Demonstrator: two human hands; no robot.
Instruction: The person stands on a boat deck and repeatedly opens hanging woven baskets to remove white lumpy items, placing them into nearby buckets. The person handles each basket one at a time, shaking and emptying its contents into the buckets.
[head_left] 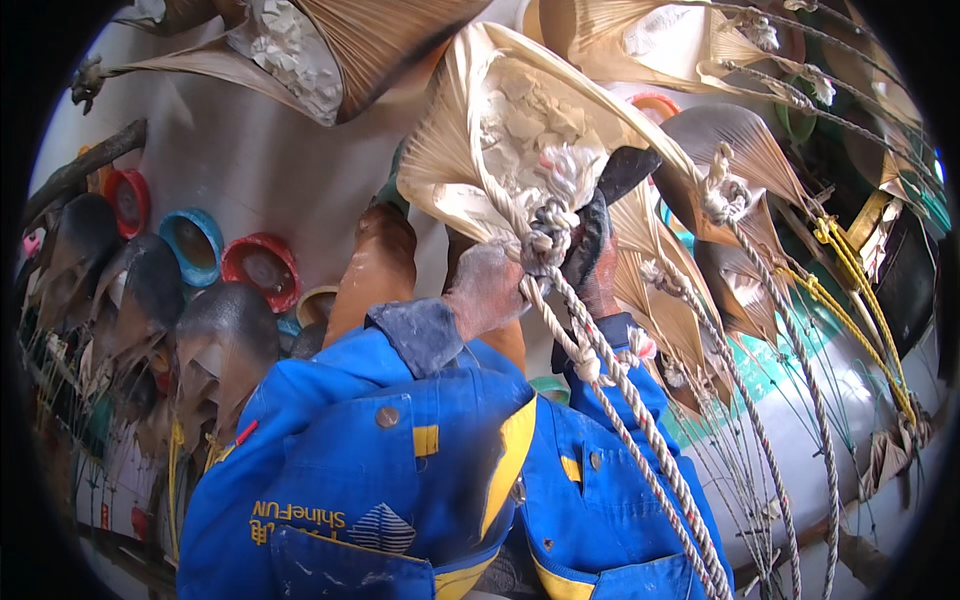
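In front of my chest hangs a pale cloth (440, 165), its mouth spread wide and white lumps (545, 115) inside. Thick twisted rope (640, 430) gathers its near corner in a bulky knot (546, 235). My left hand (482, 285), dusted white, is closed on the rope at the knot's left side. Against the knot's right side my right hand (598, 255) is closed too, its fingers partly hidden and in shadow. A dark, blackish flap (630, 175) sticks out above the right hand; I cannot make out what it is.
Similar cloths with white lumps hang at the top left (295, 50) and top right (670, 35). Dark rounded bundles (225, 325) and red (262, 270) and blue basins (190, 245) are at the left. Ropes (800, 370) and yellow cords (860, 280) cross the right side.
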